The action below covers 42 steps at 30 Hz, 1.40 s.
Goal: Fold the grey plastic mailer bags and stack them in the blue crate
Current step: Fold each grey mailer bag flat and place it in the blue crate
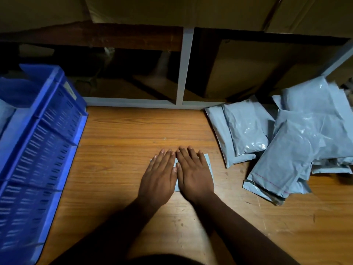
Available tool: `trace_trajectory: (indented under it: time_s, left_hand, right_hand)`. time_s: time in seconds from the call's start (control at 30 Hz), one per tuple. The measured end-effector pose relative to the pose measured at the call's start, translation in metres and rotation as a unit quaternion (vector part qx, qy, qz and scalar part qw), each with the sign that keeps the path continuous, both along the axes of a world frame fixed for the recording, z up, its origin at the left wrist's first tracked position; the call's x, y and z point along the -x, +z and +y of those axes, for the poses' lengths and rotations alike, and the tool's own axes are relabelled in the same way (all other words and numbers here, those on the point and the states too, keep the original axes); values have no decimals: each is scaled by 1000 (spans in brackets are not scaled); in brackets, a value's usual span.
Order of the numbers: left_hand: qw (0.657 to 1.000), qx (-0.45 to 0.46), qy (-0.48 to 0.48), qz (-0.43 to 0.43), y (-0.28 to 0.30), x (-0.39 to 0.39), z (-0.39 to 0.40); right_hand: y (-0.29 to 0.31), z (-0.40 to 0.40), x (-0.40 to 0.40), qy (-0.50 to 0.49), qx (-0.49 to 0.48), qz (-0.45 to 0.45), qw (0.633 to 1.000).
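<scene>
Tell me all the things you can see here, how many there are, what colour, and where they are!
Folded mailer bag: one, grey, flat on the table in the middle, mostly hidden under both hands.
Pile of mailer bags: several, too overlapped to count exactly, grey, heaped on the table's right side.
Blue crate: one, blue with slotted walls, at the table's left edge; something pale grey shows inside at the far left.
Table: one, brown wood grain, under everything.
Shelf frame: one, grey bars, behind the table.
Cardboard boxes: brown, in and above the shelf; the number is unclear in the dark.
Left hand: one, fingers straight, pressing on the folded bag.
Right hand: one, fingers straight, pressing beside it.
</scene>
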<state>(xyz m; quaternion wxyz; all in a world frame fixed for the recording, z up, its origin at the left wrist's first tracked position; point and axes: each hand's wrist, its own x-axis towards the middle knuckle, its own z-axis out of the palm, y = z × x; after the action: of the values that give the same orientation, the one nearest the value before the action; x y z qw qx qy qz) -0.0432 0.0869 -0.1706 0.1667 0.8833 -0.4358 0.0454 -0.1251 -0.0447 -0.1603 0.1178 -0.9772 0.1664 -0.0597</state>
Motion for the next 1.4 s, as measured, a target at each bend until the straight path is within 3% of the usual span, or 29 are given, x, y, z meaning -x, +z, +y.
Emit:
trace_trajectory:
  time_s: [0.37, 0.6, 1.0, 1.1, 1.2, 1.4]
  left_hand:
    - [999, -32, 14, 3, -9, -2, -4]
    - [995, -72, -1, 69, 0, -11, 17]
    - [986, -134, -5, 100, 6, -12, 22]
    - [988, -112, -1, 108, 15, -15, 22]
    - [992, -82, -11, 93, 21, -17, 18]
    - [995, -45, -23, 81, 4, 1, 19]
  right_hand:
    - [-5, -3, -2, 16, -7, 26, 1000]
    - [-11, -23, 21, -10, -42, 13, 999]
    - [-11, -26, 33, -18, -67, 33, 997]
    - [-4, -29, 27, -30, -109, 10, 994]
    - [10, -20, 15, -6, -76, -25, 997]
    - [-2, 3, 8, 42, -69, -3, 997]
